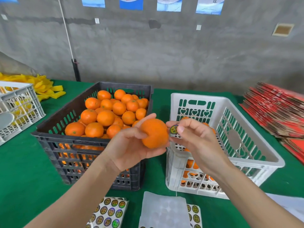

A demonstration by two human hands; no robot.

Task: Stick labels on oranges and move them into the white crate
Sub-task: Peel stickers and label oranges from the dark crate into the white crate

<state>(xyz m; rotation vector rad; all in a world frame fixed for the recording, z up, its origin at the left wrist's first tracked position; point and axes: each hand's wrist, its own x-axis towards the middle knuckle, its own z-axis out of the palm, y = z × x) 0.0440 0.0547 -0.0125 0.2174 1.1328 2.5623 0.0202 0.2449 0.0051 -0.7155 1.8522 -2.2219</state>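
Note:
My left hand (130,145) grips an orange (154,133), held up between the two crates. My right hand (195,139) pinches a round gold-and-green label (174,129) right beside the orange's right side; I cannot tell whether the label touches the fruit. The black crate (54,139) on the left is piled with several oranges (105,117). The white crate (250,155) on the right holds a few oranges (191,164) low inside, mostly hidden behind my right hand and the crate wall.
Sheets of round labels (109,211) and an emptied backing sheet (164,211) lie on the green table (24,170) near me. Another white crate (19,109) stands far left, with yellow foam nets (44,88) behind it. Stacked red flat cartons (278,111) fill the right edge.

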